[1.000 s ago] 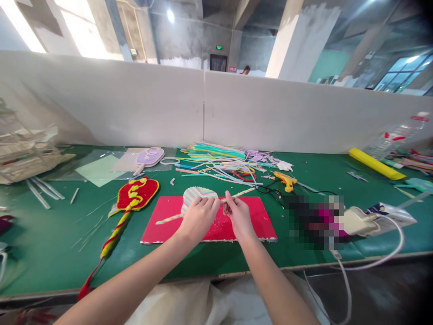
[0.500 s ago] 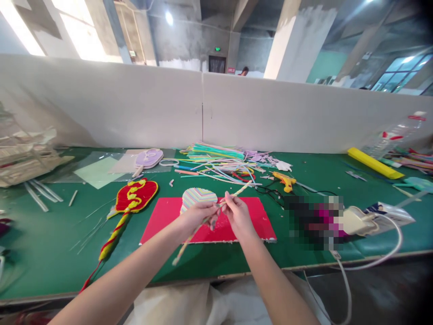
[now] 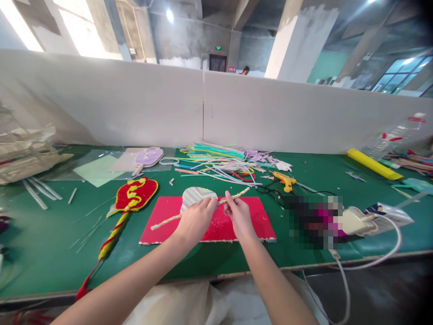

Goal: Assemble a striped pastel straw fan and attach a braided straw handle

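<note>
Both hands grip a long twisted pipe cleaner (image 3: 165,222) in pale yellow and pink tones, held over a red board (image 3: 158,203). My left hand (image 3: 199,216) is closed around its middle, and one end sticks out past it to the left. Close by on the right, my right hand (image 3: 237,214) pinches the strand between thumb and fingers; the other end points up and right. Behind my left hand, a pastel striped rounded panel (image 3: 198,195) lies on the board, its lower part hidden by the hand.
Left of the board lies a red and yellow fan (image 3: 135,196) with a twisted handle; a purple fan (image 3: 149,157) lies farther back. Loose pipe cleaners (image 3: 216,151) are piled behind. A yellow glue gun (image 3: 284,180) and a white power strip (image 3: 358,221) with cables are on the right.
The twisted pipe cleaner has swung from steeply slanted to nearly level, its left end rising and moving left. My left hand has turned over, with its back now upward.
</note>
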The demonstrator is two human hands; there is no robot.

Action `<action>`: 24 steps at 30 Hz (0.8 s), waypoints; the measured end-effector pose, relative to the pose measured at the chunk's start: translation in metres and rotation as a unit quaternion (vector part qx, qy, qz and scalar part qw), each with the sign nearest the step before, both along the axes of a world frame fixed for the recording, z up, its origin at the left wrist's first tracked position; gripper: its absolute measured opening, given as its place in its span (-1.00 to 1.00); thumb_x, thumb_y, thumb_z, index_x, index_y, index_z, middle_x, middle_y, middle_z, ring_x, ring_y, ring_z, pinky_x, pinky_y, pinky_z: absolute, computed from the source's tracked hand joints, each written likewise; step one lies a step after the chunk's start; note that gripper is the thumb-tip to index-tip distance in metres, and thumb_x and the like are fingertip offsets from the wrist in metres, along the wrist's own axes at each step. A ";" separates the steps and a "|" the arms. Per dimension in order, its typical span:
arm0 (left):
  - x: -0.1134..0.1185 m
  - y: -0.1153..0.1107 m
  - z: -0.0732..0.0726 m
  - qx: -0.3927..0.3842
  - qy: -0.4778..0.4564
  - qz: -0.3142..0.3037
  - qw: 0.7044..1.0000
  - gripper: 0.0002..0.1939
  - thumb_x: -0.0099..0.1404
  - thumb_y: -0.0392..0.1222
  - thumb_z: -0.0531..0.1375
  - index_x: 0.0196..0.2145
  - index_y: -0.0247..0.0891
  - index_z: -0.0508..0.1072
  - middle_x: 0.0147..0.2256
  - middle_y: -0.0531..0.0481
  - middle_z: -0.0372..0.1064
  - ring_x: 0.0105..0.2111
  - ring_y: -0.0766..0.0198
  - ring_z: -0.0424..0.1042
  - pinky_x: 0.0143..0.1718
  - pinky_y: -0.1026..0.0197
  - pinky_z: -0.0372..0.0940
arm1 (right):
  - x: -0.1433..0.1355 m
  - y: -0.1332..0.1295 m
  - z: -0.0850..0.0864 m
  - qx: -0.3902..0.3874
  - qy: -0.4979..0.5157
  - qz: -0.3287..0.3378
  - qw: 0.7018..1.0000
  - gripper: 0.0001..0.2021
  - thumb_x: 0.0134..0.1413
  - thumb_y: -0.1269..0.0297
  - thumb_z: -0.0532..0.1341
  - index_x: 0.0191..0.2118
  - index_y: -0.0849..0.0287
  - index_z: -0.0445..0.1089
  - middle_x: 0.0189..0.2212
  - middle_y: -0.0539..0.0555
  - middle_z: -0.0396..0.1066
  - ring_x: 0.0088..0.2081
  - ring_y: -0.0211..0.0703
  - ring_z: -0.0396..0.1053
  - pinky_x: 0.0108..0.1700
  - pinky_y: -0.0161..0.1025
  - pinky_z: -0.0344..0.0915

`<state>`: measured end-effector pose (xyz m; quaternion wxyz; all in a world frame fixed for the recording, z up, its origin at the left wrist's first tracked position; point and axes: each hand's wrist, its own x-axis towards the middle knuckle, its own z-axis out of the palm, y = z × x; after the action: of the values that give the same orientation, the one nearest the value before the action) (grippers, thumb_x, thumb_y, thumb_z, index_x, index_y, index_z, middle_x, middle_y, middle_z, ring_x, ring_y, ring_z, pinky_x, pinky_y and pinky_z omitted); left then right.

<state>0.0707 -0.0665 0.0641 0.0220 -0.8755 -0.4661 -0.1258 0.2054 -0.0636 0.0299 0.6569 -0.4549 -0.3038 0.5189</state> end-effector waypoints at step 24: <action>-0.001 0.014 0.015 -0.162 -0.171 -0.010 0.972 -0.78 0.29 -0.15 -0.06 -0.34 -0.19 0.36 -0.52 0.03 0.33 -0.53 0.28 0.33 -0.55 0.31 0.05 | 0.002 -0.002 -0.005 0.015 0.042 -0.002 0.999 -0.70 -0.20 0.04 0.32 -0.53 0.21 0.40 -0.66 -0.05 0.30 -0.57 -0.32 0.19 -0.45 -0.30 0.13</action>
<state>0.0694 -0.0523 0.0795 -0.2016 -0.8372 -0.4687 -0.1968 0.2071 -0.0656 0.0250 0.6771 -0.4233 -0.2824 0.5316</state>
